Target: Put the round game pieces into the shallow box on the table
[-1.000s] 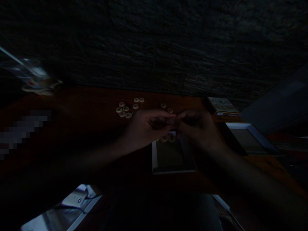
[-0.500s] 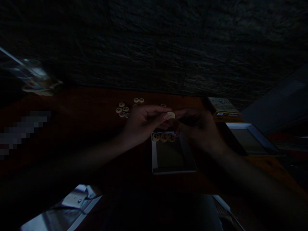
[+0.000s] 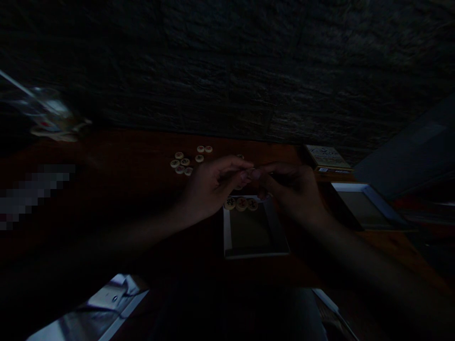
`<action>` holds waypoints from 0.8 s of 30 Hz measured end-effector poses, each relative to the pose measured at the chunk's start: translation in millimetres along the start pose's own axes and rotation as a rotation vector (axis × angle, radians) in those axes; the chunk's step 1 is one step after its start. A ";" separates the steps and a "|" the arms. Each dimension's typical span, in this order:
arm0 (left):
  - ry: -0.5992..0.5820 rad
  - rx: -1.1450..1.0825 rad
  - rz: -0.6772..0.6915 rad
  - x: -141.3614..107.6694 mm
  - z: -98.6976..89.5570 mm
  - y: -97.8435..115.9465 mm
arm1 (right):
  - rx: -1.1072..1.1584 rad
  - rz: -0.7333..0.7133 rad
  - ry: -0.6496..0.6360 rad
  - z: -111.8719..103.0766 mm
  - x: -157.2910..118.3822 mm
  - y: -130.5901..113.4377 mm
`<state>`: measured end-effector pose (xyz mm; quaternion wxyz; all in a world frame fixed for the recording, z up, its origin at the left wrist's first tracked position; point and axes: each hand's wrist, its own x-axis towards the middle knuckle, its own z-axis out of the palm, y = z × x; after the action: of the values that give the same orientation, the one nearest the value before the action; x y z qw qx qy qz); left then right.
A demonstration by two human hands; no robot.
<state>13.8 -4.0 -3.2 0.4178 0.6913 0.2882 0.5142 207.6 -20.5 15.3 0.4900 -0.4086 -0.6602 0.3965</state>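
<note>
My left hand [image 3: 215, 184] and my right hand [image 3: 298, 189] meet over the back edge of an open shallow box [image 3: 227, 234]. Their fingertips pinch a xiangqi piece [image 3: 250, 171], mostly covered by the fingers. Inside the box, three round pieces lie in a row along the back wall: one with a black character [image 3: 230, 203], a red one [image 3: 241, 204] and another dark one [image 3: 252, 204]. Several loose xiangqi pieces [image 3: 185, 162] lie on the table beyond my left hand. Another piece [image 3: 241, 156] shows partly behind my left fingers.
To the right lies a second shallow tray [image 3: 382, 203], with a printed box [image 3: 327, 157] behind it. A clear cup with a straw [image 3: 50, 113] stands far left. The dark stone wall [image 3: 227, 90] bounds the table's back. A white device [image 3: 106, 296] sits low at left.
The pinched piece has turned, and its pale face no longer shows. My right thumb has moved up onto it. The pieces in the box have stayed in place.
</note>
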 end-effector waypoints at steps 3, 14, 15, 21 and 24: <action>0.005 0.061 0.028 0.0 0.5 1.9 | 0.045 0.021 0.024 0.7 0.7 -1.3; 0.000 0.344 0.165 0.0 -6.5 1.8 | 0.160 0.120 -0.028 1.1 2.0 2.4; -0.011 0.388 0.217 0.6 -8.1 2.2 | 0.186 0.139 -0.059 1.5 1.6 3.4; -0.028 0.483 0.342 3.8 -11.1 3.2 | 0.385 0.211 -0.162 0.3 1.9 5.8; -0.025 0.479 0.318 3.7 -10.3 3.8 | 0.434 0.264 -0.200 -2.3 3.4 5.5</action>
<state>5.0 0.1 3.1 0.1605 0.8131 0.2843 0.4820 210.0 -15.1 11.8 0.4426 -0.3355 -0.5458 0.6274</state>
